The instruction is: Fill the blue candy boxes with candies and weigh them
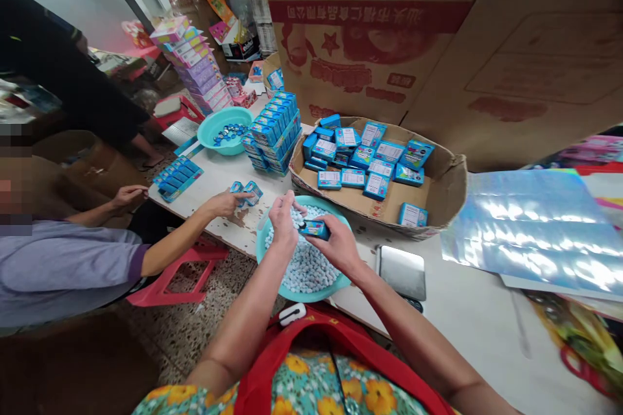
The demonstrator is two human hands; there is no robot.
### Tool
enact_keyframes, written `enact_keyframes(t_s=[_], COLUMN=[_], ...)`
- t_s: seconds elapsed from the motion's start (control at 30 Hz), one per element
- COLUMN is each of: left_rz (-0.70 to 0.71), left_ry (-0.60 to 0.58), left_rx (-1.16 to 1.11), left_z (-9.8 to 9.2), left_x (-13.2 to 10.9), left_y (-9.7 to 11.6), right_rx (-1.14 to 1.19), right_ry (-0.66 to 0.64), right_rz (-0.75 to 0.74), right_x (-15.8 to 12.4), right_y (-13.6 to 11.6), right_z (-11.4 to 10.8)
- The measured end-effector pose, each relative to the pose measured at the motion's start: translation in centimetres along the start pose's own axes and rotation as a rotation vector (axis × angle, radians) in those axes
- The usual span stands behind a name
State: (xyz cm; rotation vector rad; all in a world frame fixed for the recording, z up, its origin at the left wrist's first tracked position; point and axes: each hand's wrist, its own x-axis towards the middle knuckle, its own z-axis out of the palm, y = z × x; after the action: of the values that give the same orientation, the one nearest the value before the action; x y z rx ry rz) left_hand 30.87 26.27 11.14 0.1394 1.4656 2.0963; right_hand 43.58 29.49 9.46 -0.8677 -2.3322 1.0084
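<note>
We are viewing two hands above a turquoise bowl (311,296), which is sitting at the near edge of the tabletop (467,331) and holding white pellets (311,266). In the right hand (341,244) we are seeing a blue box (317,229), gripped between thumb and fingers over the pellets. The left hand (282,220) is bending its fingers narrowly beside the left end of the box (whether it is pinching a pellet, we are unable to tell). Toward the tabletop's far edge, a cut-down carton (442,189) is carrying loose boxes (363,156). Right of the bowl, by the near edge, a metal plate (402,269) is lying. Toward the tabletop's left end, a co-worker's hand (225,203) is touching small boxes (252,190); behind them, a second bowl (207,136) is containing blue pieces (230,133).
</note>
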Motion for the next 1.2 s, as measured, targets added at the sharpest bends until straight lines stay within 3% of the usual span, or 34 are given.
enact_keyframes(t_s=[0.47, 0.73, 1.07, 1.13, 1.2], left_rz=[0.071, -0.017, -0.041, -0.006, 0.082], left_ry=[0.001, -0.003, -0.137, -0.153, -0.128], left_rx=[0.046, 0.019, 0.005, -0.001, 0.130], left_z=[-0.5, -0.3, 0.2, -0.4, -1.6], left_x=[-0.1, -0.1, -1.9, -1.3, 0.3], left_y=[0.1, 0.4, 1.7, 1.9, 1.1], right_rx=[0.169, 0.166, 0.293, 0.336, 0.358], right_ry=[0.025, 0.022, 0.075, 0.099, 0.139], right_rz=[0.000, 0.049, 0.100, 0.093, 0.113], right_x=[-0.2, -0.2, -0.9, -1.1, -1.4], right_y=[0.7, 0.3, -0.3, -0.2, 0.3], right_z=[1.5, 0.7, 0.1, -0.5, -1.0])
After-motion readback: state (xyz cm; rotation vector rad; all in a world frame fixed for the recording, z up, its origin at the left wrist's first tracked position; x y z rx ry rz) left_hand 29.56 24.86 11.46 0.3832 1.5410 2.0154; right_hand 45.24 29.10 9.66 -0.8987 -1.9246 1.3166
